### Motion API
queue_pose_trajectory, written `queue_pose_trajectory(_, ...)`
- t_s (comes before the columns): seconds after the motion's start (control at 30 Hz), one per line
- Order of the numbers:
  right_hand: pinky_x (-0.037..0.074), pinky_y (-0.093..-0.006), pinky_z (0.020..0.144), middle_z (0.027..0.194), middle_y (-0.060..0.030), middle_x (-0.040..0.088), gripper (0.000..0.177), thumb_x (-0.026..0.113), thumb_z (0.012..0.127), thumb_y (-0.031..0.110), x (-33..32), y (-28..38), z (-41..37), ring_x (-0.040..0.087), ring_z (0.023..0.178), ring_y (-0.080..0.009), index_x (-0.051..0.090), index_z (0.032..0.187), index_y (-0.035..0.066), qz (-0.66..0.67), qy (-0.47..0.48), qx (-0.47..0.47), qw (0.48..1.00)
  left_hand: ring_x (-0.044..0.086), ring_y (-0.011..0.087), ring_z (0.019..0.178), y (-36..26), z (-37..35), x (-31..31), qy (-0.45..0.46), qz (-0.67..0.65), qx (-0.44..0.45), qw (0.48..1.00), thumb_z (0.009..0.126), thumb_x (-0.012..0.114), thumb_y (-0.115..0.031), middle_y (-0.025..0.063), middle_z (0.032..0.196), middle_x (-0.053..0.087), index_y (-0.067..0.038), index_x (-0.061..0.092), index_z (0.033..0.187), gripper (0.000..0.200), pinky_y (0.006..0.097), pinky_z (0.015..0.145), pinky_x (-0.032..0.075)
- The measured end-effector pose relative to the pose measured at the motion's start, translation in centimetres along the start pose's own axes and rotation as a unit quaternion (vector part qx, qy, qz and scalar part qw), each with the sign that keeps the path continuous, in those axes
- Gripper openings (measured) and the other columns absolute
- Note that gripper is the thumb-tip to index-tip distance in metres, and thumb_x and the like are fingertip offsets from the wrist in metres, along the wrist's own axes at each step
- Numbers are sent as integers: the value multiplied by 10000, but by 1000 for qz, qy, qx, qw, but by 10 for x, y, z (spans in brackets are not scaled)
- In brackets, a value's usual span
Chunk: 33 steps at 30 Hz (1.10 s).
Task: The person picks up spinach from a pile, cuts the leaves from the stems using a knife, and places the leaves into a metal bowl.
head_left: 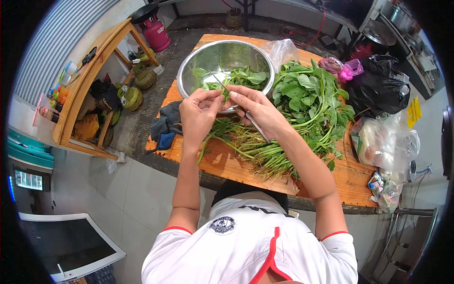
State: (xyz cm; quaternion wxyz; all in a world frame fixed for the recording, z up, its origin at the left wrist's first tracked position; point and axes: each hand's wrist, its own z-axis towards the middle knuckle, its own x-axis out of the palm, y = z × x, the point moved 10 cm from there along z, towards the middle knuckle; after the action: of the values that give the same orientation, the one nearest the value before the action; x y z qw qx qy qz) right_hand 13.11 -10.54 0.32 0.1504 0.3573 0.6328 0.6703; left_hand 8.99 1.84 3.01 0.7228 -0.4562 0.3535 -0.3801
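My left hand (199,112) is closed, fingertips pinching a small piece of green leafy stem (225,94). Close against it, my right hand (260,110) grips a knife (257,127); the pale handle runs under the palm and the thin blade points up and left past the fingertips. Both hands are at the near rim of a large steel bowl (190,61), which has loose green leaves (248,76) inside. To the right and below lies a big heap of leafy greens (302,97), its cut stems and roots facing me.
The wooden table (227,165) bears a dark cloth (168,124) at left and a clear plastic bag (282,51) behind. Black bags (380,87) and clear bags (390,142) crowd its right side. A wooden shelf (71,109) and a pink gas cylinder (154,35) stand left.
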Motion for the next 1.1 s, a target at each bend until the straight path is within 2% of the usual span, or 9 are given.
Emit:
queue_pose_trajectory(0.23, 349, -146, 487, 878, 38, 588, 423, 557, 946, 285, -3, 1, -1, 429, 638, -6, 487, 1294, 55, 27, -15, -12, 999, 692, 144, 724, -12, 1, 7, 1, 17, 16, 1000, 806, 666, -5, 66, 821, 663, 75, 682, 914, 135, 230, 618, 521)
queue_pose_trajectory(0.37, 356, -149, 480, 850, 49, 579, 338, 563, 944, 274, -7, -3, 1, 432, 624, 1, 524, 1215, 75, 50, -47, -1, 998, 688, 131, 708, -19, -1, 11, -5, 16, 29, 999, 811, 662, -7, 68, 812, 669, 72, 681, 897, 119, 225, 601, 510)
queue_pose_trajectory(0.43, 361, -150, 474, 835, 53, 569, 291, 567, 943, 269, -10, -5, 3, 432, 617, 2, 540, 1167, 84, 61, -57, 2, 997, 671, 115, 723, -23, -1, 13, 5, 40, 19, 999, 830, 656, -16, 55, 817, 661, 74, 674, 901, 116, 218, 620, 506)
queue_pose_trajectory(0.53, 383, -194, 528, 853, 55, 535, 287, 579, 926, 319, -16, -9, 7, 420, 644, -27, 545, 1114, 105, 98, -67, 14, 993, 659, 101, 723, -16, -3, 12, 20, 70, -13, 997, 842, 654, -29, 44, 803, 662, 64, 675, 910, 117, 212, 628, 498)
queue_pose_trajectory(0.83, 369, -172, 449, 820, 34, 508, 224, 590, 926, 261, -23, -14, 10, 441, 626, -41, 540, 1078, 105, 201, -83, 30, 976, 640, 77, 717, -20, -9, 10, 39, 112, 4, 993, 812, 675, -17, 32, 800, 666, 34, 689, 944, 143, 210, 633, 489)
queue_pose_trajectory(1.1, 372, -168, 409, 822, 6, 527, 179, 543, 952, 240, -19, -14, 13, 451, 592, -43, 529, 1069, 106, 245, -28, 36, 969, 626, 72, 714, -7, -8, 10, 51, 87, -21, 995, 806, 682, -10, 27, 821, 660, 50, 684, 960, 166, 202, 638, 482)
